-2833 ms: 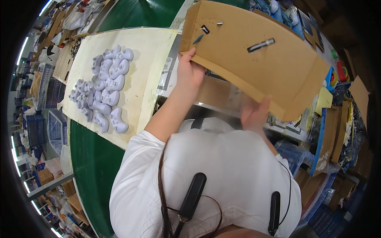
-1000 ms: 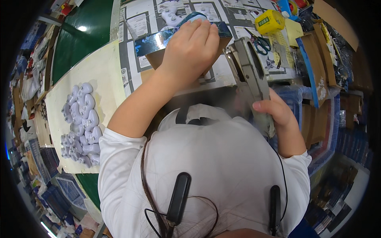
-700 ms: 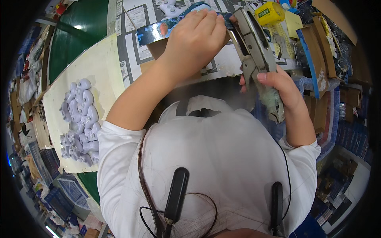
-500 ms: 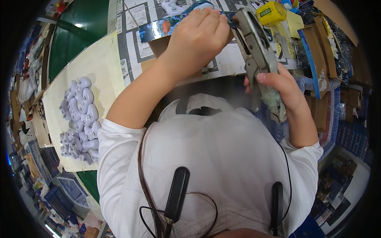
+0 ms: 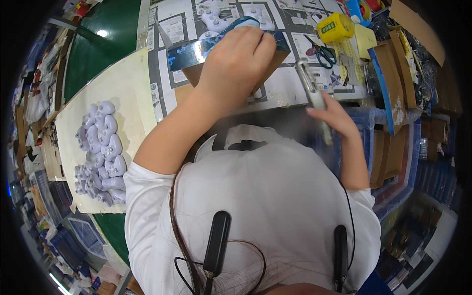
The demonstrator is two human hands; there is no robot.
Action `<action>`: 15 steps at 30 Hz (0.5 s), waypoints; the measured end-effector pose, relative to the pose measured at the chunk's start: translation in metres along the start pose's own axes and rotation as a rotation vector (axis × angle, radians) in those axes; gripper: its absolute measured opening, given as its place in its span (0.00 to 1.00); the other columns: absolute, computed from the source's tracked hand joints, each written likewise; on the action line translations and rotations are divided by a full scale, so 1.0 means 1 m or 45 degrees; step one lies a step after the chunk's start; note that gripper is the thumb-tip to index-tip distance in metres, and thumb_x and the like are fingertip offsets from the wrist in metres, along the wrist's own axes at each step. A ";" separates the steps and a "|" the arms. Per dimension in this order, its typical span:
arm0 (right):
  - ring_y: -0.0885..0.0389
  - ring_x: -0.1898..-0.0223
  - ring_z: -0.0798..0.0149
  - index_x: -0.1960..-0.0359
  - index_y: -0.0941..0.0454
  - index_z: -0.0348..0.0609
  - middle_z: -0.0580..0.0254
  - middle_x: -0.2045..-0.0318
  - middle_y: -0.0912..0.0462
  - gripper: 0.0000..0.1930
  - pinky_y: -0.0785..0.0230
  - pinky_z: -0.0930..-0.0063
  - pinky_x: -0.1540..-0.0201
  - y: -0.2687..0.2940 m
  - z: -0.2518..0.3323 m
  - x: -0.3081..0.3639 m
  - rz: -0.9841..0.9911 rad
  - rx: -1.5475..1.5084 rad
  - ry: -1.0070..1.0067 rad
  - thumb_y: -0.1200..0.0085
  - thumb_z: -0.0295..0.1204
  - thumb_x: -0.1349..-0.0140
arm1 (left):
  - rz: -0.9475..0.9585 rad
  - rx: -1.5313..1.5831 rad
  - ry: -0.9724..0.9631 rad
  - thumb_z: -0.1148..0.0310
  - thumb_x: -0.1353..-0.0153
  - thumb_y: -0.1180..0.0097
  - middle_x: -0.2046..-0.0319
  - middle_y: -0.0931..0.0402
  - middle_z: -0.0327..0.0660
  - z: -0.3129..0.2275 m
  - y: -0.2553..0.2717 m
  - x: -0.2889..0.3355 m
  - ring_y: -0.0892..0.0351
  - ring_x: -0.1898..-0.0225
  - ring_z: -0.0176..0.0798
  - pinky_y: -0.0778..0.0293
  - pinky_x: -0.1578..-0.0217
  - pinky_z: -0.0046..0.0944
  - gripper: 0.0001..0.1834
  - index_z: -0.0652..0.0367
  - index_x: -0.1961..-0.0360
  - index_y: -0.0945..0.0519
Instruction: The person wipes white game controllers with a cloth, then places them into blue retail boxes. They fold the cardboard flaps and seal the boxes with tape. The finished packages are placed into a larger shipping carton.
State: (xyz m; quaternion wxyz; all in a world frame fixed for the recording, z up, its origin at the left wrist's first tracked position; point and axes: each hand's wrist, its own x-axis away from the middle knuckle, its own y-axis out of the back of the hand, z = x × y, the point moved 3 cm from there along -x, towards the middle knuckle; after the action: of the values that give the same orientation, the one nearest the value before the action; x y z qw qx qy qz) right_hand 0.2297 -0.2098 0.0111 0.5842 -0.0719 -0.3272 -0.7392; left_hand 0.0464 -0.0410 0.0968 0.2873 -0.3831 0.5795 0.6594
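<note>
A blue printed cardboard box stands at the table's near edge, its brown side facing me. My left hand is closed over its top edge, fingers bent; the fingertips are hidden behind the hand. My right hand is wrapped round a long grey metal hand stapler, blurred by motion, held upright to the right of the box and apart from it. Behind the box lies a pale game controller. Dark-handled scissors rest on the table to the right.
Several pale lavender controllers are heaped on a cream sheet at left. At right stand a yellow container, a yellow note pad and open cardboard boxes. Blue plastic crates sit below the table edge.
The stapler has moved away from the box's right end, down toward me, and turned edge-on. The box has tilted and shifted slightly nearer with my left hand, and the scissors now show.
</note>
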 end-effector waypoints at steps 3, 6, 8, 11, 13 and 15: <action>0.27 0.61 0.50 0.58 0.33 0.30 0.47 0.63 0.26 0.34 0.34 0.65 0.58 0.012 -0.036 -0.056 -0.384 0.951 -0.190 0.38 0.46 0.61 | 0.154 -0.282 0.192 0.74 0.63 0.47 0.77 0.27 0.41 0.012 0.009 -0.015 0.25 0.70 0.42 0.31 0.70 0.38 0.08 0.60 0.76 0.26; 0.30 0.56 0.48 0.60 0.32 0.31 0.46 0.60 0.29 0.34 0.35 0.62 0.56 0.018 -0.065 -0.098 -0.533 1.124 -0.127 0.38 0.47 0.61 | 0.437 -0.424 0.314 0.74 0.62 0.49 0.78 0.26 0.38 0.031 0.026 -0.016 0.25 0.71 0.41 0.33 0.69 0.38 0.08 0.56 0.75 0.25; 0.33 0.54 0.48 0.60 0.32 0.32 0.45 0.58 0.31 0.34 0.36 0.60 0.54 0.021 -0.079 -0.114 -0.595 1.243 -0.049 0.39 0.48 0.61 | 0.327 -0.286 0.419 0.76 0.63 0.48 0.76 0.25 0.38 0.059 0.045 -0.012 0.25 0.70 0.40 0.32 0.65 0.35 0.10 0.57 0.74 0.24; 0.38 0.48 0.48 0.55 0.32 0.37 0.43 0.52 0.35 0.35 0.42 0.60 0.49 0.016 -0.050 -0.142 -0.711 1.095 0.409 0.39 0.49 0.60 | -0.062 0.573 0.902 0.76 0.57 0.49 0.73 0.25 0.42 0.110 0.091 -0.007 0.27 0.68 0.38 0.34 0.56 0.37 0.05 0.62 0.75 0.24; 0.37 0.47 0.52 0.51 0.34 0.38 0.45 0.49 0.36 0.33 0.43 0.63 0.47 -0.022 0.016 -0.160 -0.391 0.572 0.742 0.41 0.47 0.55 | -0.020 0.688 0.294 0.74 0.53 0.51 0.74 0.28 0.46 0.154 0.128 0.002 0.28 0.66 0.42 0.38 0.51 0.44 0.05 0.65 0.75 0.25; 0.35 0.49 0.60 0.49 0.36 0.38 0.49 0.49 0.34 0.29 0.42 0.67 0.48 -0.075 0.066 -0.169 0.240 -0.049 0.700 0.44 0.42 0.50 | -0.167 1.036 0.308 0.74 0.51 0.52 0.72 0.28 0.48 0.182 0.125 0.026 0.30 0.59 0.46 0.43 0.47 0.48 0.04 0.64 0.74 0.27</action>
State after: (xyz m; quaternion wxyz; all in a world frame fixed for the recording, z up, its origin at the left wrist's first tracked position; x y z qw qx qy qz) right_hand 0.1956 -0.0264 -0.0504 0.7156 0.0898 -0.1344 -0.6796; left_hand -0.1017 0.1166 0.1490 0.3863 -0.3491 0.7964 0.3077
